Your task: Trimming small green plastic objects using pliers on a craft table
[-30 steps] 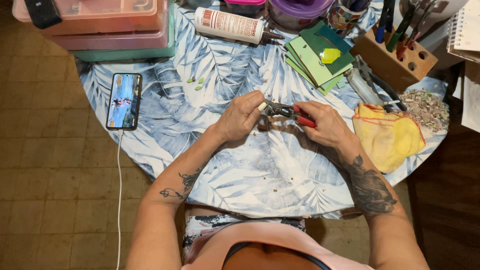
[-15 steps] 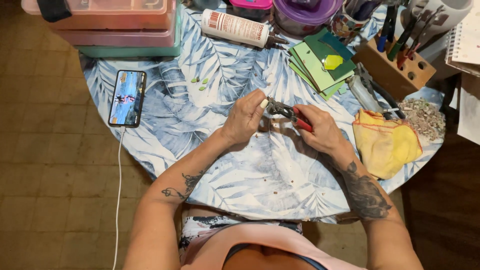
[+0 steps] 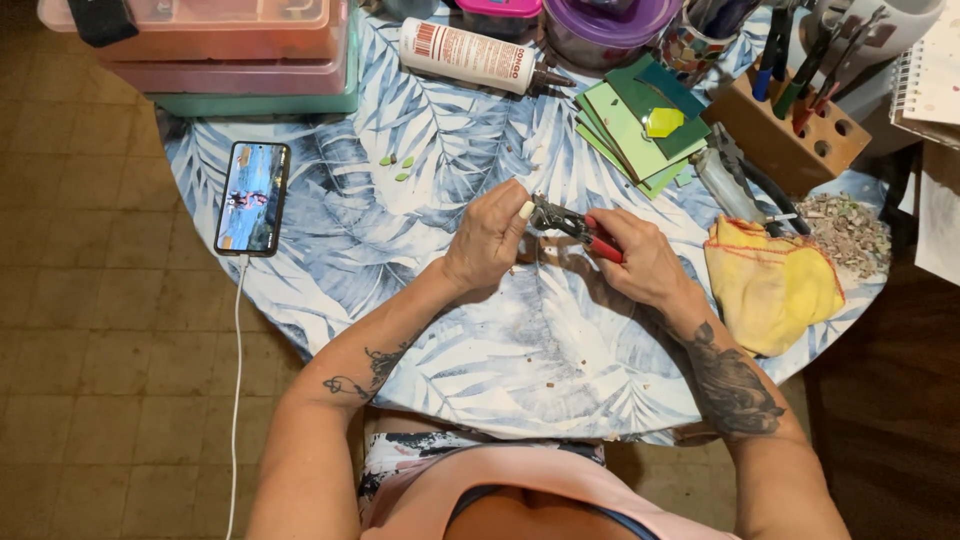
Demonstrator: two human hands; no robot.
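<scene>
Head view. A round table (image 3: 330, 290) under a blue-and-white leaf-print cloth stands on a brown tiled floor (image 3: 90, 330).

At 12 o'clock on the tabletop lie a white glue bottle (image 3: 470, 56) on its side and a purple lidded bowl (image 3: 612, 22). At 11 o'clock sit stacked plastic storage boxes (image 3: 240, 50). At 9 o'clock a smartphone (image 3: 253, 197) lies face up with its screen lit, a white cable (image 3: 238, 380) running off the table edge. At 1 o'clock lies a fan of green tiles (image 3: 632, 130), a yellow-green piece resting on top. At 2 o'clock stands a wooden tool block (image 3: 790, 135) holding coloured handled tools. At 3 o'clock lie a yellow cloth (image 3: 770, 285) and, just beyond it, a heap of small fragments (image 3: 848, 230).

The right hand (image 3: 640, 262) is closed around the red handles of a pair of nippers (image 3: 572, 226), fingers curled tight. The tool sits just above table centre, metal head pointing toward 10 o'clock.

The left hand (image 3: 490, 238) meets the metal head, thumb and fingertips pressed together at it. Whether they pinch a piece there cannot be told.

Both forearms rise from 6 o'clock and converge, wrists raised off the cloth. Each forearm bears a tattoo.
</scene>
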